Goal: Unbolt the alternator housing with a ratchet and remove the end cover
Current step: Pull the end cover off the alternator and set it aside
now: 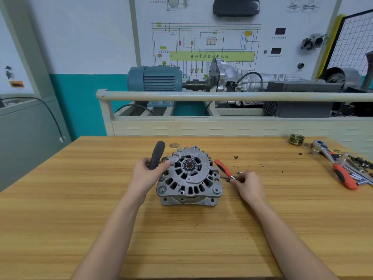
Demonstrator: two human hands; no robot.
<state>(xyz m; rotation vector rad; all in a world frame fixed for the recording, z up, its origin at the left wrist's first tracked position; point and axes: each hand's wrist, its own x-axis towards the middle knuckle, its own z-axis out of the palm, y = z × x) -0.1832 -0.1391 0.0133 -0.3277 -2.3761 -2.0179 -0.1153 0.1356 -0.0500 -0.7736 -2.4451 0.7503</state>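
The grey aluminium alternator (189, 176) stands on the wooden table (80, 209), its vented end cover facing up. My left hand (147, 172) grips a dark grey tool handle (157, 154) that leans upright against the alternator's left side. To the right, my right hand (249, 185) pinches the metal end of a small red-handled tool (223, 167) lying on the table beside the housing. A red-handled ratchet (335, 164) lies far right, away from both hands.
A brass pulley (296, 139) sits at the table's back right. Sockets and loose tools (357, 164) pile near the right edge. Small screws and debris (238, 164) dot the table right of the alternator. A training bench with a blue motor (155, 78) stands behind.
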